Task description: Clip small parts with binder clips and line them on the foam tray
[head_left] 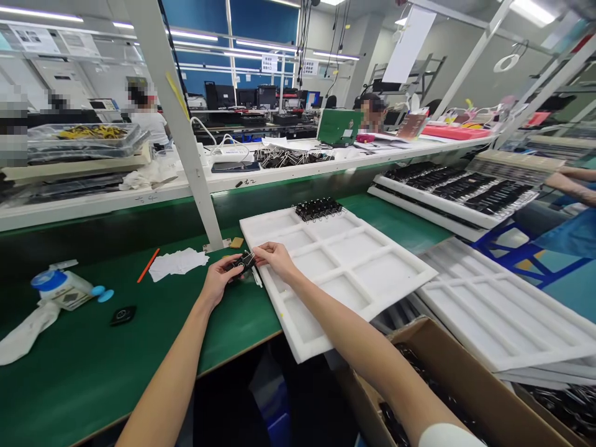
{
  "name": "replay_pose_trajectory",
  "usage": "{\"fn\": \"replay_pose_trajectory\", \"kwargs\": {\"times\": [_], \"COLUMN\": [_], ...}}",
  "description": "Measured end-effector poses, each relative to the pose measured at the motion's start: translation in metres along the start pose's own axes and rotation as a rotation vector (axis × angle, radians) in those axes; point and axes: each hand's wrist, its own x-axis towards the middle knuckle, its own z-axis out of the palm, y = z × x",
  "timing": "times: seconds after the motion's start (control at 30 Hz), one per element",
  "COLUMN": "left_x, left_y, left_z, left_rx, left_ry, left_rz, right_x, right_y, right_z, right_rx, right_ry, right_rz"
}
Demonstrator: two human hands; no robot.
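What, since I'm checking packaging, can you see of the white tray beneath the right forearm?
The white tray looks like foam, with shallow rectangular compartments between raised ribs. It lies on the green bench, its near edge overhanging. Small black pieces sit at its far end. The right hand is over its left edge; contact is unclear.

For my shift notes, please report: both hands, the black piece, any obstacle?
Left hand holds black piece; right hand at its wire end, grip unclear. Piece held over green table, beside white tray. No obstacle seen between hands.
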Motion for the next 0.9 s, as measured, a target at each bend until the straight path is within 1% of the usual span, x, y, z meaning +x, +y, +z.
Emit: {"fn": "replay_pose_trajectory", "kwargs": {"times": [0.17, 0.23, 0.3, 0.4, 0.47, 0.5, 0.57, 0.6, 0.67, 0.73, 0.8, 0.83, 0.9], "left_x": [0.001, 0.001, 0.0, -0.002, -0.004, -0.004, -0.004, -0.004, -0.003, -0.001, 0.0, 0.0, 0.001], "left_y": [0.0, 0.001, 0.003, 0.007, 0.009, 0.009, 0.009, 0.008, 0.006, 0.004, 0.002, 0.002, 0.001], "left_z": [-0.001, -0.002, -0.002, -0.003, -0.003, -0.003, -0.002, -0.001, 0.001, 0.002, 0.003, 0.003, 0.002], "left_rx": [0.017, 0.02, 0.01, -0.007, -0.003, 0.003, 0.02, 0.024, 0.015, -0.006, -0.02, -0.022, -0.026], "left_ry": [0.008, -0.003, -0.043, -0.159, -0.25, -0.288, -0.332, -0.335, -0.293, -0.214, -0.148, -0.131, -0.121], "left_rz": [-0.027, -0.034, -0.051, -0.087, -0.112, -0.123, -0.135, -0.132, -0.103, -0.052, -0.014, -0.005, -0.001], "right_x": [0.0, 0.001, 0.003, 0.004, 0.004, 0.004, 0.002, 0.001, -0.001, 0.002, 0.013, 0.021, 0.042], "right_y": [-0.003, -0.01, -0.02, -0.035, -0.043, -0.046, -0.051, -0.054, -0.06, -0.068, -0.075, -0.077, -0.08], "right_z": [0.001, -0.002, -0.007, -0.011, -0.011, -0.011, -0.015, -0.019, -0.035, -0.057, -0.081, -0.092, -0.11], "right_rx": [-0.019, -0.089, -0.26, -0.549, -0.636, -0.651, -0.666, -0.668, -0.654, -0.6, -0.568, -0.622, -0.852], "right_ry": [0.003, -0.038, -0.149, -0.412, -0.557, -0.601, -0.625, -0.614, -0.557, -0.42, -0.187, -0.046, 0.205], "right_rz": [0.016, 0.02, 0.027, 0.097, 0.162, 0.186, 0.212, 0.219, 0.232, 0.225, 0.17, 0.123, 0.03]}}
